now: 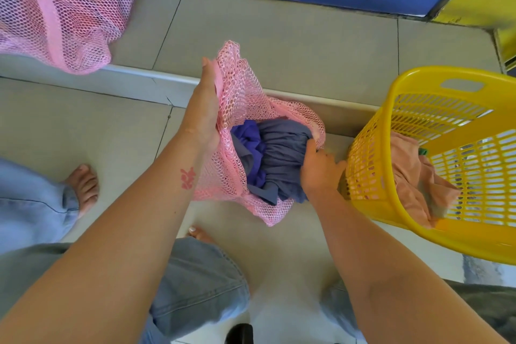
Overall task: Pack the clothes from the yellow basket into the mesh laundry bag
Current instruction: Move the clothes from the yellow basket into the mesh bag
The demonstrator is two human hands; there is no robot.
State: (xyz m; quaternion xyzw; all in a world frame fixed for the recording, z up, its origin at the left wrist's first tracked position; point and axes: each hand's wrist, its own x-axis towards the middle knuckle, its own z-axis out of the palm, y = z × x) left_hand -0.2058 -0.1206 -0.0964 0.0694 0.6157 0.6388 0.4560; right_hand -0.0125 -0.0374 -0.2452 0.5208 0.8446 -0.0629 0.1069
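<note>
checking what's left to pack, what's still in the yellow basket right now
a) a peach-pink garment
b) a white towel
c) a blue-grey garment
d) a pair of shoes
a: a peach-pink garment lies crumpled inside the yellow basket, while the blue-grey garment is already in the pink mesh bag, gripped by the right hand.

Floor [293, 45]: pale tiles, metal strip [156, 84] across the middle. On it: yellow basket [446, 243], tilted, right; bare feet [83, 184], near left; spare pink mesh bag [55, 8], far left
</note>
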